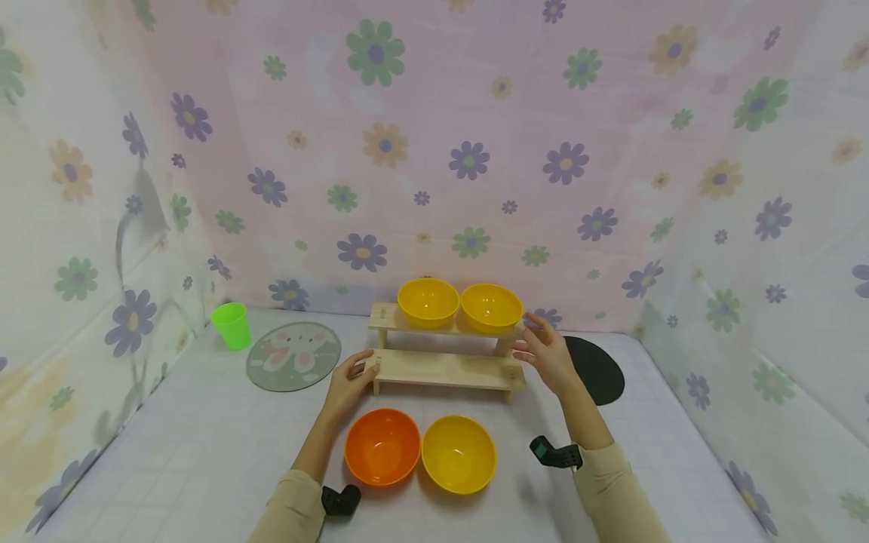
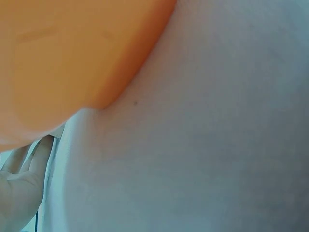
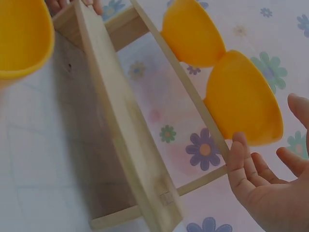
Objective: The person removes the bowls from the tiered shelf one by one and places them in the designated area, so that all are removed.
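Observation:
A two-tier wooden rack (image 1: 448, 369) stands on the table, two yellow bowls (image 1: 428, 303) side by side on its upper board. My left hand (image 1: 349, 385) grips the left end of the lower board; in the right wrist view its fingers (image 3: 94, 6) show on either side of that board. Beside the right-hand yellow bowl (image 3: 244, 104), my right hand (image 1: 548, 354) has its fingers loosely spread, holding nothing. One fingertip is close to the bowl's base and the upper board; I cannot tell if it touches. An orange bowl (image 1: 383, 447) and another yellow bowl (image 1: 459, 455) stand in front.
A green cup (image 1: 232, 326) stands at the back left, next to a round rabbit-patterned mat (image 1: 293, 357). Behind my right forearm lies a dark round mat (image 1: 597, 369). Flowered cloth (image 1: 434, 151) hangs behind and along both sides of the white-covered table (image 1: 204, 452).

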Motion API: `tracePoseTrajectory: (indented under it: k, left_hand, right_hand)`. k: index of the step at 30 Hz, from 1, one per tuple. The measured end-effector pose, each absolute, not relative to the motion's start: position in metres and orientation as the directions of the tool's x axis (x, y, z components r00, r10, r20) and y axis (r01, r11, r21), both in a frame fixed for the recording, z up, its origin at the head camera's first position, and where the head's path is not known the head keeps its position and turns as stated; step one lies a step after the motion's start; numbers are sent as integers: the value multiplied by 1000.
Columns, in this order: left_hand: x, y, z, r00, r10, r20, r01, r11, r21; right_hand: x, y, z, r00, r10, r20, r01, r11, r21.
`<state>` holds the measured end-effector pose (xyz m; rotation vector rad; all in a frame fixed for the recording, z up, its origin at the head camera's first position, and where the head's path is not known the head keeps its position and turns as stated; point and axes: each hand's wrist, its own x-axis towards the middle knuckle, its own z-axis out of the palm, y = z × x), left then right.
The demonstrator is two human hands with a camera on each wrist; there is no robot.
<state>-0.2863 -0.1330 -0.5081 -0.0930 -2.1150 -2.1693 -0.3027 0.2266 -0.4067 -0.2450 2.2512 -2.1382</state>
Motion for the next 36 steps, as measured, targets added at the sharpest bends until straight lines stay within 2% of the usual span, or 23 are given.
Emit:
tracePoseTrajectory:
  k: [8,19,36]
  left_hand:
    - [-274,-132,-488,-993,-1,120,120,-28,992]
    - [-270,-132,-484,-993,1,117,117,-25,993]
    - [-272,-133,-485,-993,1,117,117,-45,992]
  right_hand:
    - [-325,223,-396,-989,-142,-45,40,38,-998]
    - [-333,210,-400,-970,-245,5,30,-140,-990]
    - [-326,212,-399,-965,-262,21,34,-201,-979]
